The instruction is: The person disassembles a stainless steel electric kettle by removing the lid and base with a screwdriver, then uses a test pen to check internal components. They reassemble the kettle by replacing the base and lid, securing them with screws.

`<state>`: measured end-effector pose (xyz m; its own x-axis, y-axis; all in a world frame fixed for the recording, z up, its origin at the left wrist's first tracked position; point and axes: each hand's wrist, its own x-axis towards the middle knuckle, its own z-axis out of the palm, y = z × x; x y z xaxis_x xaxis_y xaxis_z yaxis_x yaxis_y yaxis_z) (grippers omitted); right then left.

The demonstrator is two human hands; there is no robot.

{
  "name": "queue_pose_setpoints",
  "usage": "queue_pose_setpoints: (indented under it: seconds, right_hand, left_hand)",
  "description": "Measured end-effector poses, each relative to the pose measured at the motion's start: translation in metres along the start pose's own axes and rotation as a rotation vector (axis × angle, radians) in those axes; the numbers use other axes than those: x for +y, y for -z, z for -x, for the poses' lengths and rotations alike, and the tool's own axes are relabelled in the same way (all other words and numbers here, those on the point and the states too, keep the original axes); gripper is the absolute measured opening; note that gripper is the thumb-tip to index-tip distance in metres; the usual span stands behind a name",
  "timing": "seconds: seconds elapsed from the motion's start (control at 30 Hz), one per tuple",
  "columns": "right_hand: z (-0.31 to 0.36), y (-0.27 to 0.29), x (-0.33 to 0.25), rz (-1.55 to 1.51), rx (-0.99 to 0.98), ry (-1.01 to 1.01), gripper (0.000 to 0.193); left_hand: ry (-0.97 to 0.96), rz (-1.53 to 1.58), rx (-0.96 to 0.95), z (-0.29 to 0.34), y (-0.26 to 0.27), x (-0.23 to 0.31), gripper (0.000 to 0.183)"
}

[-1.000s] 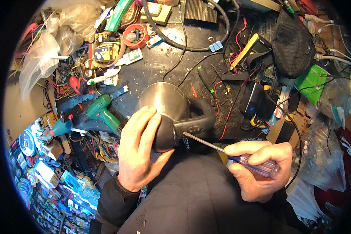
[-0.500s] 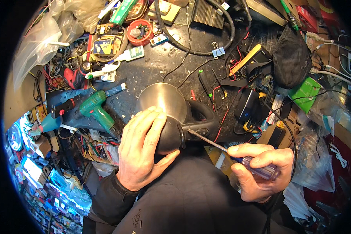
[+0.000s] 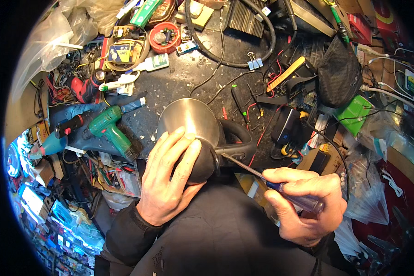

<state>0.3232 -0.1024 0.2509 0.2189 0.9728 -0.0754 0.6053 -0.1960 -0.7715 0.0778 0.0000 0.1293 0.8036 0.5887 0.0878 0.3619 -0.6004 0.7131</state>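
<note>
A steel electric kettle [image 3: 188,115] with a black end and black handle lies on its side at the bench's near edge. My left hand [image 3: 166,184] is wrapped over its side, fingers on the steel and the black part. My right hand [image 3: 310,207] grips a screwdriver [image 3: 295,197] by its clear bluish-purple handle. The shaft points left, and its tip meets the black plastic where the kettle's handle joins the body. Whether the tip sits in a screw or a seam, I cannot tell.
A green cordless drill [image 3: 109,129] lies left of the kettle. Behind stand a red round dish [image 3: 164,39] of small parts and a finned black metal block [image 3: 244,18]. To the right are a yellow-edged multimeter [image 3: 287,73], a black pouch [image 3: 339,71] and loose cables.
My right hand has shifted slightly left, and the screwdriver stays against the same place. My left thumb has tucked under the kettle. The whole view has moved a little.
</note>
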Motion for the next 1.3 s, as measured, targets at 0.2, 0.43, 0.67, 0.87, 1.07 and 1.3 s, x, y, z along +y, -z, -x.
queue_pose_setpoints:
  seconds: [0.2, 0.43, 0.67, 0.87, 1.07, 1.3]
  right_hand:
    - [-0.02, -0.006, -0.022, 0.138, 0.062, -0.066, 0.029]
    - [-0.029, -0.003, -0.027, 0.292, 0.074, -0.102, 0.038]
    - [-0.021, -0.001, -0.018, 0.241, 0.086, -0.045, 0.036]
    - [-0.013, 0.009, -0.01, 0.177, -0.071, -0.002, 0.041]
    - [-0.003, 0.003, 0.001, 0.164, -0.062, 0.044, 0.038]
    - [0.006, -0.007, 0.002, 0.152, 0.061, 0.079, 0.039]
  left_hand:
    - [-0.015, 0.017, 0.026, -0.002, -0.002, 0.001, 0.092]
    - [0.055, 0.04, 0.023, -0.002, -0.001, -0.001, 0.092]
    - [-0.007, 0.038, 0.062, -0.002, -0.004, -0.005, 0.087]
    - [-0.029, 0.03, 0.084, 0.002, -0.008, -0.005, 0.085]
    - [-0.025, 0.027, 0.145, 0.011, -0.019, -0.004, 0.085]
    - [-0.024, 0.032, 0.238, 0.015, -0.027, -0.002, 0.085]
